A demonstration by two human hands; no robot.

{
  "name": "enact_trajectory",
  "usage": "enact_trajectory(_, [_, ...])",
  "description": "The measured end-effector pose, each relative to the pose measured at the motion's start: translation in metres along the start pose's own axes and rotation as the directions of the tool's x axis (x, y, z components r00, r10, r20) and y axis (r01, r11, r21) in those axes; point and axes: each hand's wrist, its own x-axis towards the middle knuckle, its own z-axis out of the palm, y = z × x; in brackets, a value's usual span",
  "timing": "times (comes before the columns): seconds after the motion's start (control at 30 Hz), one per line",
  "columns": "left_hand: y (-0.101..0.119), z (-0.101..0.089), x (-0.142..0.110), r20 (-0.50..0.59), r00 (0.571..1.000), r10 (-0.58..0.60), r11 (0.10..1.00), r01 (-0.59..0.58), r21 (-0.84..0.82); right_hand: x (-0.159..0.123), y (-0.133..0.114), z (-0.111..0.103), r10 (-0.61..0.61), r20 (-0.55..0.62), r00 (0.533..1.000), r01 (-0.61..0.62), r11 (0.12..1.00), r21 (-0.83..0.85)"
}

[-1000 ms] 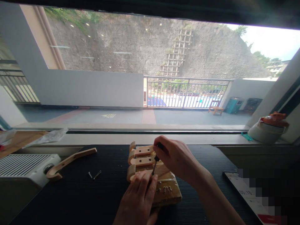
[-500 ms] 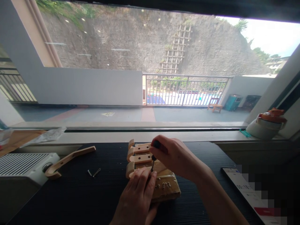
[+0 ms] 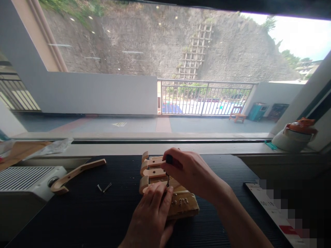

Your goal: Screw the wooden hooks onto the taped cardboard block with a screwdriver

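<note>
My right hand (image 3: 186, 167) is closed round the dark handle of a screwdriver (image 3: 168, 181), which points down. Its tip meets a spot right beside the fingertips of my left hand (image 3: 152, 210). Those left fingers are closed over a curved wooden hook (image 3: 144, 185), pressing it onto a brown, film-wrapped block (image 3: 191, 208); the hook's straight part is mostly hidden. Farther back on the same block lie more pale wooden hooks (image 3: 154, 172) with dark screw holes. Several small screws (image 3: 183, 201) sit on the block's near right part.
Two loose metal screws (image 3: 107, 187) lie left on the black table (image 3: 103, 220). Another curved wooden piece (image 3: 77, 172) rests by a white ribbed appliance (image 3: 28, 182). A phone (image 3: 269, 206) with a timer is at right. On the sill stands a grey pot (image 3: 292, 139).
The screwdriver's handle has shifted slightly left, and my right hand has turned a little with it. My left hand stays on the hook. The whole view has shifted slightly.
</note>
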Motion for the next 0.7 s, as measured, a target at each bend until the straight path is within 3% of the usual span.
enact_trajectory(0.23, [0.002, -0.002, 0.002, 0.017, 1.000, -0.022, 1.000, 0.022, -0.012, 0.007, 0.016, 0.008, 0.144, -0.130, 0.981, -0.157, 0.983, -0.097])
enact_trajectory(0.5, [0.002, -0.003, 0.002, 0.019, 1.000, -0.013, 1.000, 0.013, -0.008, 0.000, 0.012, -0.002, -0.037, -0.034, 0.999, 0.038, 0.998, 0.055])
enact_trajectory(0.7, [0.002, -0.004, 0.003, 0.028, 0.999, -0.024, 1.000, 0.024, -0.016, 0.003, 0.018, 0.000, 0.036, -0.068, 0.997, -0.034, 0.999, 0.031])
